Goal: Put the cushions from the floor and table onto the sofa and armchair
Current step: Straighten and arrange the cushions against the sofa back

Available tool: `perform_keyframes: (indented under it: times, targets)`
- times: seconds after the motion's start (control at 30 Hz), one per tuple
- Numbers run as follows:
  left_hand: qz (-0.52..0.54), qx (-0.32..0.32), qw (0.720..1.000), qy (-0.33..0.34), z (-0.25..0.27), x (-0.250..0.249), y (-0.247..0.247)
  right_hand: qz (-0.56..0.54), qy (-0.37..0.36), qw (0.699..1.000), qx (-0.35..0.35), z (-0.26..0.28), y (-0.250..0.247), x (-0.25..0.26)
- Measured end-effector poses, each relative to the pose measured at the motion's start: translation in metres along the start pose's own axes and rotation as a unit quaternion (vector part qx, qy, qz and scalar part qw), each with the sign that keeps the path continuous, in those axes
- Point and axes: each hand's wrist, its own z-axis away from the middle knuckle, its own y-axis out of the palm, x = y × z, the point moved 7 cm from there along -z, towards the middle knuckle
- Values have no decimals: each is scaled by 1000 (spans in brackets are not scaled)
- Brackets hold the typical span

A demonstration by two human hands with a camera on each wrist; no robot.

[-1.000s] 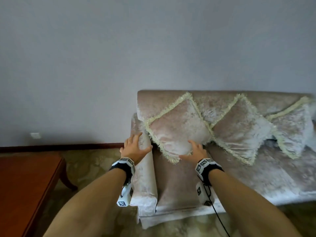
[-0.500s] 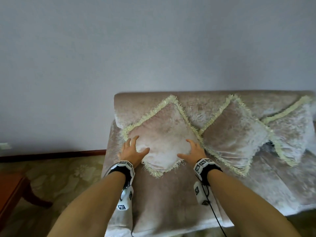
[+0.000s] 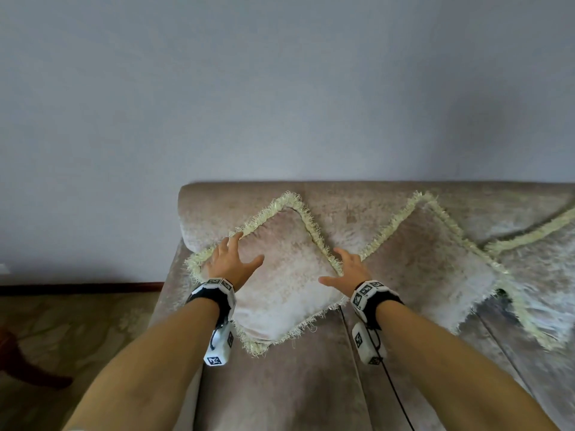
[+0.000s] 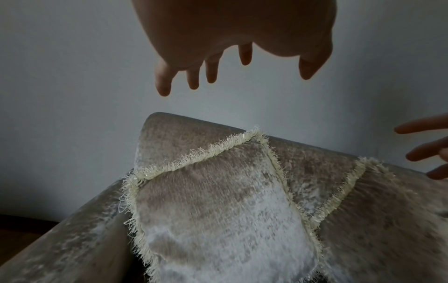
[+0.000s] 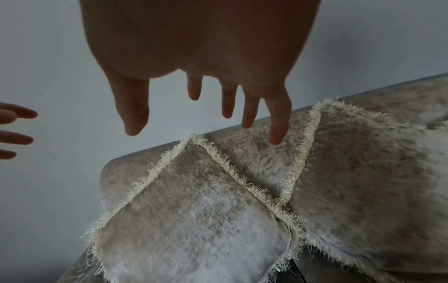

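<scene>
A beige velvet cushion (image 3: 286, 275) with cream fringe leans corner-up against the sofa (image 3: 217, 206) backrest, at the sofa's left end. My left hand (image 3: 239, 256) is spread open at its upper left edge. My right hand (image 3: 342, 267) is spread open at its right corner. In the left wrist view the left hand (image 4: 232, 72) hangs with straight fingers above the cushion (image 4: 213, 201). In the right wrist view the right hand (image 5: 206, 124) does the same over the cushion (image 5: 194, 220). Neither hand holds anything. A second cushion (image 3: 429, 269) and a third (image 3: 544, 259) lean to the right.
A dark wooden table leg (image 3: 28, 368) stands on the patterned floor (image 3: 77, 331) at the lower left. A dark skirting board (image 3: 81, 287) runs along the grey wall. The sofa seat (image 3: 295, 384) lies in front of the cushions. A black cable hangs from my right wrist.
My left hand moved from the sofa arm onto the cushion's left side. Both hands slid up from its lower edges to its side corners. The view moved closer to the sofa.
</scene>
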Motion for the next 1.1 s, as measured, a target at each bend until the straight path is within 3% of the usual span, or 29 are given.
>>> perform_keyframes:
  times: [0.33, 0.67, 0.93, 1.1]
  targets:
    - [-4, 2, 999, -48, -73, 25, 23, 65, -13, 997, 44, -86, 13, 23]
    - [0, 51, 995, -91, -172, 105, 58, 149, -42, 985, 82, -205, 61, 88]
    - [28, 69, 988, -136, -213, 170, 89, 337, -170, 923, 82, -281, 109, 160]
    - [-4, 111, 984, -141, -225, 193, 112, 414, -208, 880, 109, -312, 132, 184]
